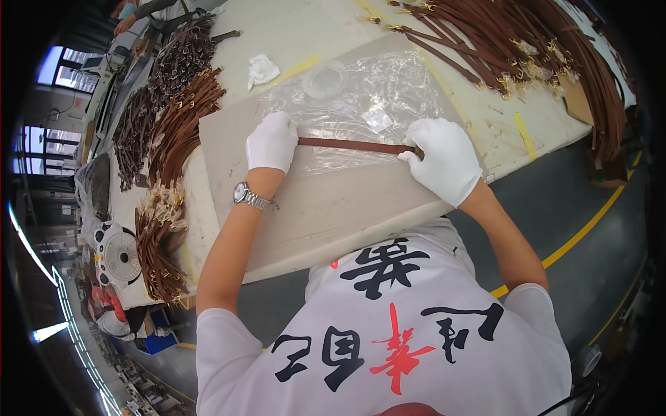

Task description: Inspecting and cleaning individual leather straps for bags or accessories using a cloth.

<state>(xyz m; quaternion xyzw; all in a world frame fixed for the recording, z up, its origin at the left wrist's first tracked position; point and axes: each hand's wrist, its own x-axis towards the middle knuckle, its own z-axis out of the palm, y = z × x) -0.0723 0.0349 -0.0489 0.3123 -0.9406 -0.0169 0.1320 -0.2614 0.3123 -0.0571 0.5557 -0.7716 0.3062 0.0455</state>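
Note:
A narrow brown leather strap point(354, 145) is stretched between my two white-gloved hands, above a sheet of clear plastic film. My left hand point(272, 141) is closed round its left end, which the glove hides. My right hand point(442, 156) pinches the other end between thumb and fingers, where a small bit of metal shows. Beyond the strap, a small clear square packet point(377, 120) and a round clear plastic dish or roll point(325, 79) lie on the film. A grey board point(312, 208) lies beneath the film.
Bundles of brown straps with gold-coloured buckles lie at the left point(179, 119) and far right point(489, 41). A crumpled white glove or cloth point(263, 71) lies behind the board. A white fan point(124, 254) stands at the left table edge. Another person's hand point(125, 24) shows at upper left.

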